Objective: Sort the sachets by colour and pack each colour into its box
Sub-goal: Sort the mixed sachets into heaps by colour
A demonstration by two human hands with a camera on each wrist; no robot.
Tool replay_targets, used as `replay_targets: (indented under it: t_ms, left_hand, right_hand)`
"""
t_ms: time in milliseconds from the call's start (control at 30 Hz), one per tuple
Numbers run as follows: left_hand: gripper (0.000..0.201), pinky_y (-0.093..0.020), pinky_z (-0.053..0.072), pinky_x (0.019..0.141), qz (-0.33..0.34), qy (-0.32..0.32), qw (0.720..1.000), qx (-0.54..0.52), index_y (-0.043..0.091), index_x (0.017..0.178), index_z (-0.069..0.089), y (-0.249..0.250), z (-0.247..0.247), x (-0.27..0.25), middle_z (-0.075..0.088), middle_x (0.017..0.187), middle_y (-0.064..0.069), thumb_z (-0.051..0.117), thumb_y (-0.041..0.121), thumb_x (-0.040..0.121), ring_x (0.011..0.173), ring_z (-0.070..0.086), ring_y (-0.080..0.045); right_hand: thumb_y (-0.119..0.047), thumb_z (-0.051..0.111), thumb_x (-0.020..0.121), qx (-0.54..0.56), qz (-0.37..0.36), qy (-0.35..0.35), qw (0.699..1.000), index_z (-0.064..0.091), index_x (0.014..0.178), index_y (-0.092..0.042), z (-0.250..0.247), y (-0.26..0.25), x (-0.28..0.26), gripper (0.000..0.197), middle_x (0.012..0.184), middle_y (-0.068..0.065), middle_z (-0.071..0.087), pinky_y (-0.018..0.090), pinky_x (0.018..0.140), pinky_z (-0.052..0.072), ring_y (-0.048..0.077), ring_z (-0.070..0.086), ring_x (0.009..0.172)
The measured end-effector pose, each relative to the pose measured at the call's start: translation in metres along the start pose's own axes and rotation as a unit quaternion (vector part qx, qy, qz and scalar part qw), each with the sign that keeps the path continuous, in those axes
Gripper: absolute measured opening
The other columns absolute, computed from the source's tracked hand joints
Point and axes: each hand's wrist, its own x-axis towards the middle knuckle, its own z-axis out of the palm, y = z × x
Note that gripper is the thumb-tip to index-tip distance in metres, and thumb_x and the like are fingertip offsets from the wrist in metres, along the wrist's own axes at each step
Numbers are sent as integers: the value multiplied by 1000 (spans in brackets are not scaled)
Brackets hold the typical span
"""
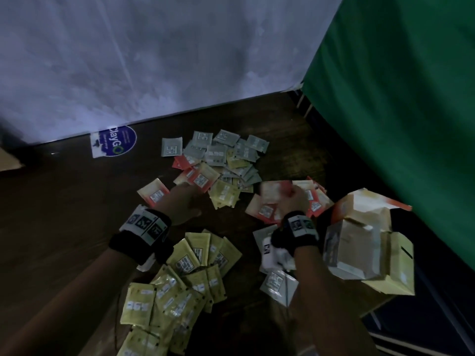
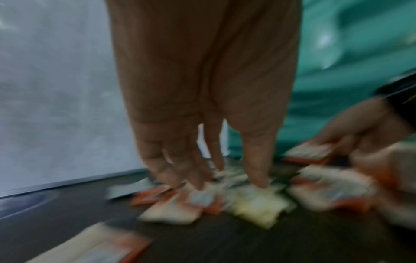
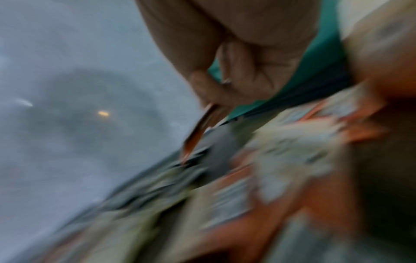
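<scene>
A mixed heap of grey, yellow and orange sachets (image 1: 218,160) lies at the back of the dark table. My left hand (image 1: 185,199) reaches over its near edge, its straight fingers (image 2: 198,179) touching an orange sachet (image 2: 173,208) beside a yellow sachet (image 2: 256,208). My right hand (image 1: 293,199) pinches an orange sachet (image 3: 198,131) edge-on above the pile of orange sachets (image 1: 267,209). Sorted yellow sachets (image 1: 180,276) lie near me. Grey sachets (image 1: 276,283) lie under my right wrist. Open boxes (image 1: 359,242) stand at the right.
A blue round sticker (image 1: 117,142) sits at the back left by the white sheet (image 1: 154,60). A green curtain (image 1: 398,86) hangs close on the right. One orange sachet (image 1: 154,194) lies alone left of my left hand. Bare dark table (image 1: 64,214) stretches left.
</scene>
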Motion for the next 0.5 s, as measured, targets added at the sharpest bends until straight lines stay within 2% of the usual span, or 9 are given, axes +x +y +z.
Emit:
replay_targets:
  t_ms: [67,133,200,267,300,333,367,433,500]
  left_hand:
    - [55,-40,42,102,-93,16,995,36,19,130,51,-27,-5,8,38,140,-11,71,31,80,126,43,-28]
    - [64,-46,39,105,-186,30,982,33,17,136,45,-43,-10,14,28,147,-16,72,30,79,132,33,-33]
    - [75,-50,38,105,-249,39,968,13,13,140,37,-53,-15,21,26,146,-18,74,27,77,132,31,-38]
    - [86,-51,38,104,-280,17,960,13,12,141,32,-60,-19,27,29,144,-19,80,27,70,131,33,-39]
    - [91,-51,38,103,-288,11,958,13,12,140,33,-65,-20,31,31,142,-20,83,29,66,130,34,-40]
    - [94,-50,40,102,-296,5,955,20,12,137,36,-71,-21,35,36,139,-20,86,30,60,128,37,-40]
    - [94,-50,43,99,-300,6,954,20,11,132,41,-73,-24,36,42,134,-19,89,33,54,124,43,-40]
    - [85,-45,50,90,-302,-6,953,0,10,120,53,-84,-26,44,58,117,-16,91,35,49,109,56,-36]
    - [58,-39,52,82,-304,-29,952,-16,5,108,61,-72,-39,39,65,99,-14,86,28,61,95,63,-32]
  right_hand:
    - [-14,40,99,-112,35,-22,993,41,135,3,-20,9,12,40,139,24,44,38,105,35,34,44,127]
    - [-18,40,99,-188,79,-56,977,35,138,1,-22,30,22,43,140,23,41,40,106,36,34,42,128]
    - [-29,47,96,-195,96,-61,974,32,142,-7,-17,44,37,52,146,17,37,32,91,46,31,41,129]
    - [-17,51,93,-60,134,-53,988,38,139,-6,-20,34,29,49,143,14,41,21,69,44,28,46,126]
    - [-12,49,95,-35,127,-39,990,35,140,-6,-20,30,24,47,141,10,41,20,68,43,25,46,124]
    - [-10,45,97,-29,115,-31,992,28,142,-5,-20,19,13,49,139,8,37,19,73,42,23,44,125]
    - [-13,44,98,-37,90,-10,995,22,144,-4,-19,7,-1,52,142,11,34,23,86,38,25,41,128]
    - [-17,50,95,-35,4,26,999,28,144,-7,-5,-3,-3,54,144,15,33,33,96,38,33,42,128]
    - [-15,59,89,-4,-41,29,999,43,133,-9,13,-10,-4,47,137,16,40,36,95,43,32,48,121]
